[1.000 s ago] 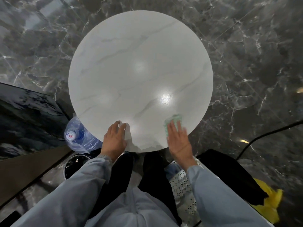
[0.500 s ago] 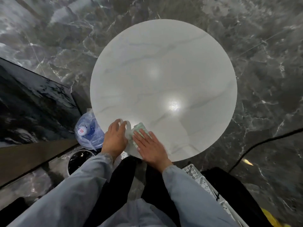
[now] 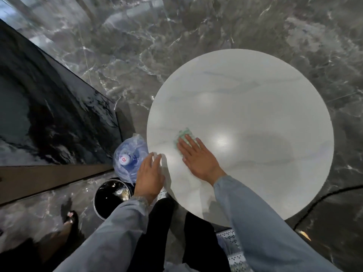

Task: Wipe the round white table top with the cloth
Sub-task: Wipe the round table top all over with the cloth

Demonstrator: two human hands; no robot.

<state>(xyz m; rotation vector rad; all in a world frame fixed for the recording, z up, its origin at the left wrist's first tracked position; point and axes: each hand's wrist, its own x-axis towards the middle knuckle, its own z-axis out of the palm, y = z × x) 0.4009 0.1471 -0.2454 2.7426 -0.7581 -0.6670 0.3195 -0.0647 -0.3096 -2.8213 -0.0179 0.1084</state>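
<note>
The right hand (image 3: 198,158) presses flat-fingered on the cloth (image 3: 184,135) near the desk's (image 3: 265,99) left edge, the left hand (image 3: 150,174) rests open at the rim; uneven pressure risks slipping off the cloth.

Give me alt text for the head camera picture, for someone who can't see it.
A person's right hand presses a pale green cloth flat on a round white table top; the left hand touches its near edge.

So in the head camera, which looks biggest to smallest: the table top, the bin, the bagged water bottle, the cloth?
1. Round white table top.
2. Black bin and bagged water bottle: too alike to rank.
3. Green cloth, partly under the right hand.
</note>
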